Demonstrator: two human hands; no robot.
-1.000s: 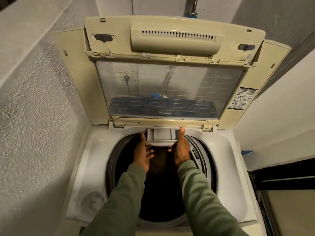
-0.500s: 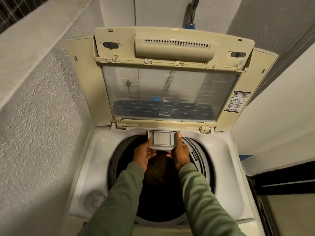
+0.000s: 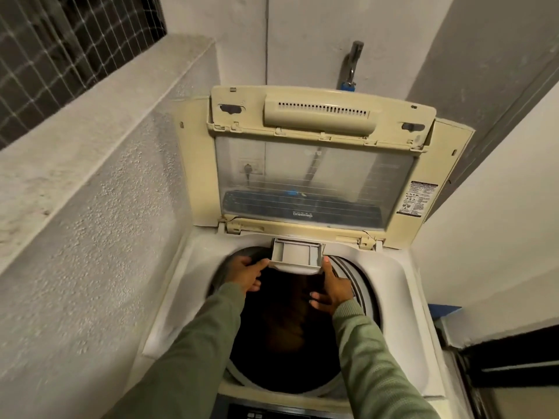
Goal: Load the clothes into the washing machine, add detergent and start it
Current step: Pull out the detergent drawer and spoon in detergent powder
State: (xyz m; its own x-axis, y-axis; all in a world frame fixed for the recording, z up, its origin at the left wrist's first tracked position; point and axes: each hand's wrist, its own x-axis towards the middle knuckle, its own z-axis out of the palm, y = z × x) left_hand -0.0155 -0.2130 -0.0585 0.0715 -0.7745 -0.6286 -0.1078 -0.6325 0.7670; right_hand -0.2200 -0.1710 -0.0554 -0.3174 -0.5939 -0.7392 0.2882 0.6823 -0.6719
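Note:
The top-loading washing machine (image 3: 393, 297) stands with its lid (image 3: 314, 176) raised upright. A small grey detergent drawer (image 3: 296, 257) sticks out over the back rim of the drum. My left hand (image 3: 246, 273) has its fingertips on the drawer's front left corner. My right hand (image 3: 335, 287) rests its thumb tip against the front right corner, with its fingers spread just below. Dim brownish clothes (image 3: 284, 322) lie deep in the dark drum. No detergent container is in view.
A rough plastered wall (image 3: 75, 267) with a ledge hems the machine on the left. A tap (image 3: 352, 65) sticks out of the wall behind the lid. The control panel (image 3: 272, 414) shows at the bottom edge. A dark door frame (image 3: 508, 355) stands at the right.
My view has pulled back and tilted up. Both hands have slid from the drawer's sides down to its front corners, and the right hand now sits lower.

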